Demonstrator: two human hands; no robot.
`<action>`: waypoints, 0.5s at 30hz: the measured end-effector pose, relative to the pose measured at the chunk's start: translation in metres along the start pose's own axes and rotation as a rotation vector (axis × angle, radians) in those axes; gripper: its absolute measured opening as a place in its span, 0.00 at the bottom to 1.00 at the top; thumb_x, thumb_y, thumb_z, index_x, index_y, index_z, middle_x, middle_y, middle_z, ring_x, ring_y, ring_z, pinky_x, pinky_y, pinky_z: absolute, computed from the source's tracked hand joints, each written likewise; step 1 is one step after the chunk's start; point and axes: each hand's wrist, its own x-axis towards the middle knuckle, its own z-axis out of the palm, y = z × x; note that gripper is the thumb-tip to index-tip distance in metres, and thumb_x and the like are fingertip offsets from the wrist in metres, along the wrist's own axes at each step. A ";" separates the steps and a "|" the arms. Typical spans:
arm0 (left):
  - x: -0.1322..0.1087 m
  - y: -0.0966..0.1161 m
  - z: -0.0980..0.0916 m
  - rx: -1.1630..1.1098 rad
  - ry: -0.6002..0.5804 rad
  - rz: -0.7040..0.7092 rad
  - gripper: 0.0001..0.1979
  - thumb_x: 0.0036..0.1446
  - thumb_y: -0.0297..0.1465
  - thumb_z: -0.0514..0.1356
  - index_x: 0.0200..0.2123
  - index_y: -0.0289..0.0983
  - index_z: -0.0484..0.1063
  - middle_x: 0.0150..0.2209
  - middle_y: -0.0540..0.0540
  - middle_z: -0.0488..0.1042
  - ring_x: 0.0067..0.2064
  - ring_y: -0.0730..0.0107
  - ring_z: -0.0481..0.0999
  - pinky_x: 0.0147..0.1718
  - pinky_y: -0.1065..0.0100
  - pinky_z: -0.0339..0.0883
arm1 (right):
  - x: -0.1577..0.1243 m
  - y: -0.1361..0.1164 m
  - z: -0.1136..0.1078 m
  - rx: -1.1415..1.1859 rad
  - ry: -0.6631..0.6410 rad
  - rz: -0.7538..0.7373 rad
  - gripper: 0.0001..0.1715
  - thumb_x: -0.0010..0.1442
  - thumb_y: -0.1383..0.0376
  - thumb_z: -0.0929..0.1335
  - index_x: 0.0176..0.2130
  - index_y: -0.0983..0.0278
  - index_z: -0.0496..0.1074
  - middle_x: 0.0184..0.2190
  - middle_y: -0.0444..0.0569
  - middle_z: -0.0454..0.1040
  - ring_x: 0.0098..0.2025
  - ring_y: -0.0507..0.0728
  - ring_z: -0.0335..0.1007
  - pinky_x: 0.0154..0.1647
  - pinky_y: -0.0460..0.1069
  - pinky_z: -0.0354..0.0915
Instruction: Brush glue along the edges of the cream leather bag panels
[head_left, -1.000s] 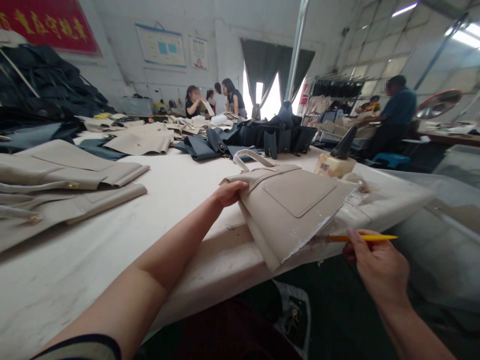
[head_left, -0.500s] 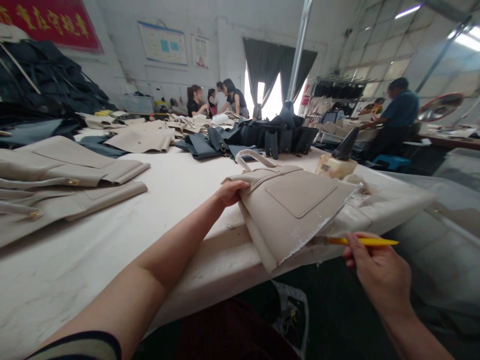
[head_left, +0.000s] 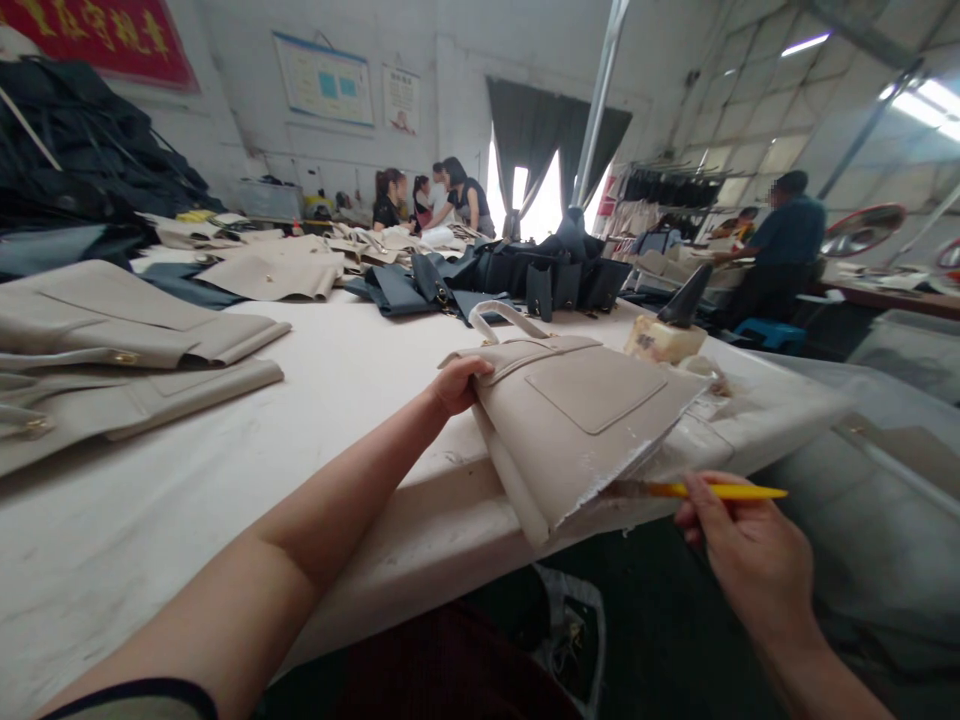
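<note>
A beige handbag (head_left: 585,400) with one looped handle and a stitched pocket outline lies at the table's near edge, its lower edge turned towards me. White glue-like residue marks that edge. My left hand (head_left: 459,384) grips the bag's upper left corner, thumb on top and fingers hidden beneath. In my right hand (head_left: 750,550) is a brush with a yellow handle (head_left: 739,492), pinched between thumb and fingers. Its bristle end is at the bag's lower edge; whether it touches is hard to tell. Behind the bag stands a stained plastic container (head_left: 664,340) with a dark cone-shaped piece.
More beige bag pieces (head_left: 135,320) are stacked on the white table (head_left: 322,420) at left. Dark blue bags (head_left: 525,275) stand towards the back. Translucent bins (head_left: 900,480) are at right beyond the table edge. Several people work in the background.
The camera view has shifted slightly. My left hand keeps its hold on the handbag, and the brush has moved slightly along the bag's lower edge towards its near corner.
</note>
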 end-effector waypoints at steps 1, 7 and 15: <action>0.000 -0.001 0.000 0.003 0.004 -0.003 0.19 0.32 0.31 0.68 0.34 0.32 0.79 0.30 0.44 0.82 0.32 0.64 0.77 0.36 0.64 0.70 | 0.011 0.003 0.000 -0.014 0.058 0.020 0.43 0.46 0.27 0.63 0.33 0.63 0.71 0.20 0.49 0.72 0.19 0.58 0.68 0.24 0.52 0.66; 0.002 -0.001 0.002 -0.013 0.036 0.016 0.21 0.36 0.34 0.73 0.36 0.31 0.80 0.32 0.43 0.82 0.33 0.63 0.78 0.38 0.62 0.71 | 0.013 0.008 -0.004 -0.019 0.011 0.062 0.44 0.46 0.27 0.63 0.33 0.64 0.72 0.20 0.49 0.71 0.19 0.58 0.67 0.23 0.52 0.65; 0.002 0.000 0.003 -0.043 0.051 -0.001 0.20 0.33 0.33 0.74 0.33 0.31 0.81 0.33 0.42 0.82 0.33 0.62 0.78 0.37 0.63 0.72 | 0.019 0.032 -0.012 0.098 0.105 0.000 0.36 0.55 0.34 0.67 0.38 0.64 0.72 0.24 0.46 0.73 0.21 0.54 0.67 0.24 0.48 0.65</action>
